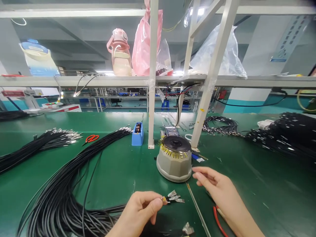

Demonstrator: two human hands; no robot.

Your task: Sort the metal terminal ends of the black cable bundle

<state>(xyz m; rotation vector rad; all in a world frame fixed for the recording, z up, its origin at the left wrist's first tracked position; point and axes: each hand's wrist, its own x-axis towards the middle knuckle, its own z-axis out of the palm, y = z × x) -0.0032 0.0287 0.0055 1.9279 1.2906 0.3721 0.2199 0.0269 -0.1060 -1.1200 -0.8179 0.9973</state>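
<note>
Left hand (pixel 139 210) pinches the end of a black cable between thumb and fingers; its metal terminals (pixel 175 197) stick out just to the right of the grip, clear of the green worktop (pixel 118 171). The cable itself runs back under the hand into a large bundle of black cables (pixel 64 194) lying to the left of the grip and fanning away toward the far edge. Right hand (pixel 217 189) holds nothing: fingers loosely extended, fingertips (pixel 197 174) just beside the base of the round grey tape dispenser (pixel 174 158), which sits just beyond both hands; contact cannot be confirmed. A red-handled tool (pixel 218 220) lies partly under the right wrist. More loose terminals (pixel 187 228) rest on the worktop nearer than the left grip, to its right. A thin metal rod (pixel 196 207) lies between the two hands. Farther off, left of the grip: red scissors (pixel 91 138) and a second cable bundle (pixel 37 144). A blue tape holder (pixel 137 133) stands beyond the grip beside a white frame post (pixel 152 82).
</note>
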